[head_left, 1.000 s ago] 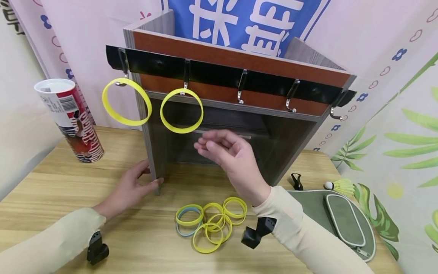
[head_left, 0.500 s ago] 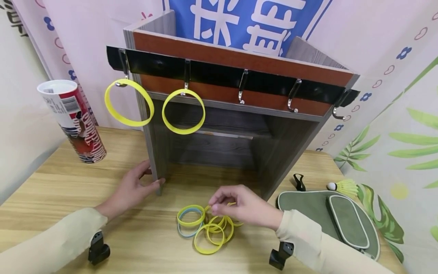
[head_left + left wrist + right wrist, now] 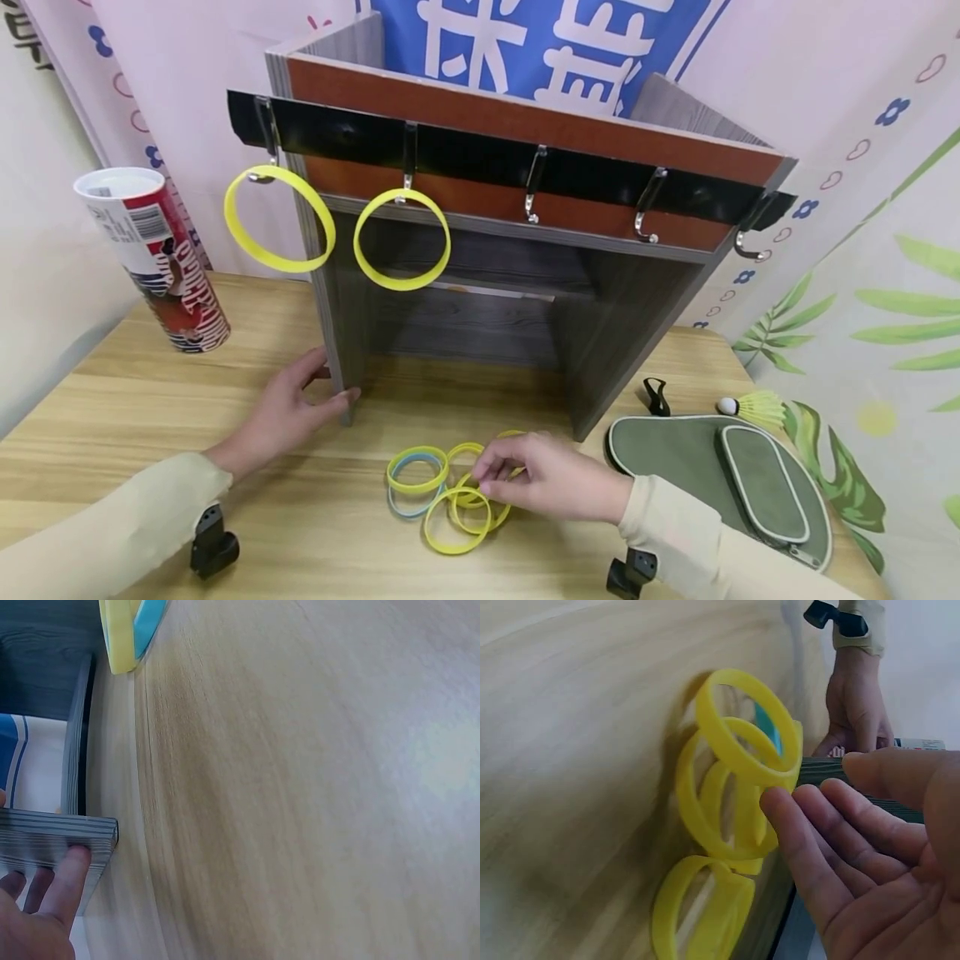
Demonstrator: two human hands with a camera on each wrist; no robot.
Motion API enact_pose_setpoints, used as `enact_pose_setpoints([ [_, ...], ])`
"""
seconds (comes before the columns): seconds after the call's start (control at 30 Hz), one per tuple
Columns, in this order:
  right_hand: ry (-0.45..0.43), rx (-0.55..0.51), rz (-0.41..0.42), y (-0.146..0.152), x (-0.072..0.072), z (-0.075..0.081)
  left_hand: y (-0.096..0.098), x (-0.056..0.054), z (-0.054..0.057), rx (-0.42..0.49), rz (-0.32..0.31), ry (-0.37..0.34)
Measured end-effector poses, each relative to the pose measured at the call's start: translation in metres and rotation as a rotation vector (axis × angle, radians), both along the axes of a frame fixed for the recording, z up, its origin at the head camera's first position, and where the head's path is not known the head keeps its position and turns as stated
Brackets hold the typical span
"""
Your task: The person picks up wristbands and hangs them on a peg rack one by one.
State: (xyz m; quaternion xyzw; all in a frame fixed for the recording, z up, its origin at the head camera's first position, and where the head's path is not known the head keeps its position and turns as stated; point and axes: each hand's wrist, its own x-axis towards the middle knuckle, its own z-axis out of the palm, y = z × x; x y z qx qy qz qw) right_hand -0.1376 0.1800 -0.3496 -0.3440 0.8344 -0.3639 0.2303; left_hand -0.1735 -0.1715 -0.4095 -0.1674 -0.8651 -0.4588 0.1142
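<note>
My left hand grips the lower front edge of the grey wooden shelf, thumb on the near side and the other fingers round the panel. My right hand hovers at a loose pile of yellow wristbands on the table. In the right wrist view its thumb and fingers stand apart with nothing between them, fingertips close to a tilted yellow wristband. One blue wristband lies under a yellow one at the pile's left. Yellow wristbands hang from the leftmost hook and the second hook.
Three more metal hooks, such as the middle hook, bear no bands. A snack canister stands at the left. To the right lie a green zip case, a shuttlecock and a small black clip.
My right hand has come down from below the second hook to the wristband pile on the table. The left hand keeps its grip on the shelf.
</note>
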Motion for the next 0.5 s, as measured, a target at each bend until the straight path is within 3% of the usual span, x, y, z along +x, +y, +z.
enact_pose_setpoints([
  [0.3, 0.041, 0.03, 0.03, -0.0039, 0.0027, -0.0098, -0.0006, 0.0014, 0.0042, -0.003, -0.004, -0.047],
  [0.5, 0.13, 0.052, 0.072, -0.0072, 0.0047, -0.0115, 0.0012, 0.0013, 0.0031, 0.0, 0.003, -0.02],
])
